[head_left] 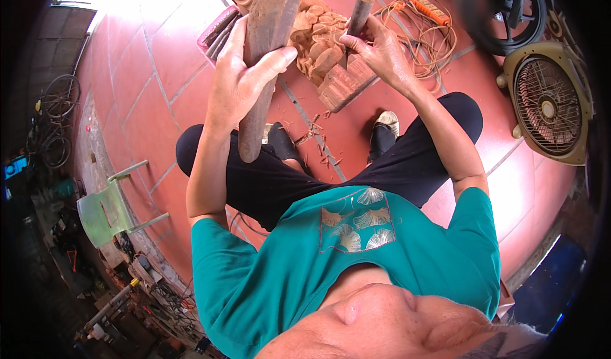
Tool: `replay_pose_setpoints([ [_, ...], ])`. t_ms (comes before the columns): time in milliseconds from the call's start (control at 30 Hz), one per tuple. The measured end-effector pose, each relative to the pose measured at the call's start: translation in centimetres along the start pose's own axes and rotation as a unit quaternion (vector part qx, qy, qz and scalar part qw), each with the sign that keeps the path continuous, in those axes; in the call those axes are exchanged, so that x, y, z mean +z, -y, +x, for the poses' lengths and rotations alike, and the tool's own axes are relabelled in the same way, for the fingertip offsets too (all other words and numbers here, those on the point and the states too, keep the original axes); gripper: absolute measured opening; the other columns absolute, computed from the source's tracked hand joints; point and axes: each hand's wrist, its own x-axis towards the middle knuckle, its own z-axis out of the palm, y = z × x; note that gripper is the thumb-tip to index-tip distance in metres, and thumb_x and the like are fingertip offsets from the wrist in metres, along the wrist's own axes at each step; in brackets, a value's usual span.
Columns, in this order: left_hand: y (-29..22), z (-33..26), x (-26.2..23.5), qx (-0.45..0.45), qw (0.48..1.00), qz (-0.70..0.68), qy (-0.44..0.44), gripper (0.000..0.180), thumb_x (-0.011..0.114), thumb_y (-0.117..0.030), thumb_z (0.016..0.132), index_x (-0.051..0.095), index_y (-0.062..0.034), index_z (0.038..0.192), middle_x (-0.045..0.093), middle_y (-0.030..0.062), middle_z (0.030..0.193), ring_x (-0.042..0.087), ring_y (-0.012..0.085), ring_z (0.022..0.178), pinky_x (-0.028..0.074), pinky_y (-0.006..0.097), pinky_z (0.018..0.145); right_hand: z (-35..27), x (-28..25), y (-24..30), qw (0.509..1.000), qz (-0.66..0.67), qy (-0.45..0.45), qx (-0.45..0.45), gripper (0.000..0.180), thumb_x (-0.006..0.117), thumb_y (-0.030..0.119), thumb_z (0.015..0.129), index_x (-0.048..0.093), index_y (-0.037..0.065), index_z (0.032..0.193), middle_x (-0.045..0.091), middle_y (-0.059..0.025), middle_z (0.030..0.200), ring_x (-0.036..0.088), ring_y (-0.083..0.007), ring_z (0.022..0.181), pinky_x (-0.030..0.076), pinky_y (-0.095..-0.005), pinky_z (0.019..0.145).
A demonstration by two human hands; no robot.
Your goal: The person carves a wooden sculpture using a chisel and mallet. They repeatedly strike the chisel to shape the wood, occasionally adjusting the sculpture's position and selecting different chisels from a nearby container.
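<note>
My left hand (245, 85) is wrapped round a long flat wooden mallet (270, 22), its narrower end hanging down toward my left knee. My right hand (384, 52) grips a chisel with a round wooden handle (360, 14). The chisel's lower part is mostly hidden by my fingers and points down at the carving. Between my feet and the far side lies a reddish-brown wood carving (318, 41) with rounded, layered shapes and a squared block base (347, 85). Part of the carving is hidden behind the mallet.
A pink tray (205, 41) of tools sits left of the carving. Wood chips (315, 130) litter the tiled floor. At right are an orange power strip (428, 9) with coiled cord, a box fan (547, 101) and a wheel (509, 15). A green chair (102, 216) stands at left.
</note>
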Motion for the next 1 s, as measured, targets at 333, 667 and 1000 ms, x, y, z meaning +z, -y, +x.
replay_pose_setpoints([
  [333, -0.4, 0.8, 0.4, 0.043, 0.993, 0.105, 0.024, 0.07, 0.078, -0.027, 0.088, 0.048, 0.0042, 0.143, 0.068, 0.0175, 0.119, 0.066, 0.0248, 0.108, 0.049, 0.038, 0.099, -0.4, 0.1, 0.0, 1.0, 0.022, -0.005, -0.006, 0.039, 0.078, 0.027, 0.091, 0.062, 0.002, 0.116, 0.073, -0.014, 0.091, 0.072, -0.024, 0.083, 0.057, -0.0383, 0.076],
  [667, -1.7, 3.3, 1.3, 0.207, 0.952, 0.221, 0.047, 0.081, 0.078, -0.031, 0.088, 0.04, -0.0007, 0.153, 0.063, 0.0244, 0.135, 0.065, 0.0304, 0.12, 0.048, 0.041, 0.104, -0.7, -0.2, 1.0, 1.0, 0.021, -0.002, -0.004, 0.034, 0.076, 0.02, 0.091, 0.062, 0.002, 0.117, 0.073, -0.0138, 0.095, 0.071, -0.0237, 0.084, 0.056, -0.0391, 0.077],
  [1000, -6.0, 4.7, 2.2, 0.213, 0.944, 0.229, 0.107, 0.08, 0.073, -0.015, 0.091, 0.032, 0.0001, 0.158, 0.049, 0.0198, 0.151, 0.047, 0.0252, 0.139, 0.038, 0.038, 0.115, -1.0, 0.3, 0.9, 0.998, 0.017, -0.021, -0.06, 0.035, 0.076, 0.019, 0.091, 0.061, 0.001, 0.117, 0.072, -0.0169, 0.097, 0.071, -0.0298, 0.087, 0.058, -0.0402, 0.078],
])
